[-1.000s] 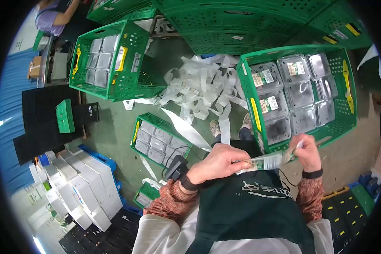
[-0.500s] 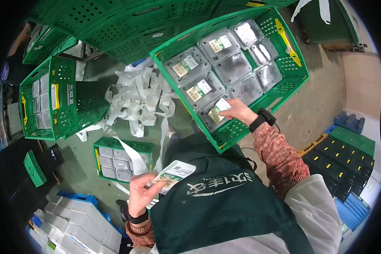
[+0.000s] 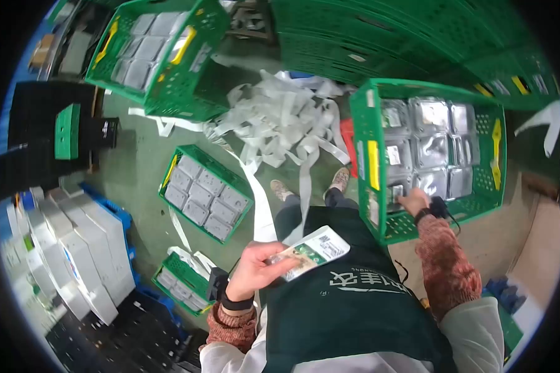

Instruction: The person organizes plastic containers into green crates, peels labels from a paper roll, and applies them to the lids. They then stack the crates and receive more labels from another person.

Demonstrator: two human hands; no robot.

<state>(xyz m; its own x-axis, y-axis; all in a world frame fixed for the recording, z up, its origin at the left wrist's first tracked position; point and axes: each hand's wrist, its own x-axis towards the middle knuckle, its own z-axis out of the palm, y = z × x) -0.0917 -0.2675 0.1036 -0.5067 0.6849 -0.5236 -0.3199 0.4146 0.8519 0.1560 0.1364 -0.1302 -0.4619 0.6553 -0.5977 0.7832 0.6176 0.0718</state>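
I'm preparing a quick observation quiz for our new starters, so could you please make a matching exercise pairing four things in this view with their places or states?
Things
1. Heap of white strips
2. Left hand
3. Apron
4. Right hand

Places or states
A. Holding printed labels
B. Reaching into a green crate
C. On the floor
D. Dark green with white lettering

Right pairs: 1-C, 2-A, 3-D, 4-B

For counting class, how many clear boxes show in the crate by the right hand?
9 boxes: three rows of three in the crate, the right hand at the near left one. Any beneath would be hidden.
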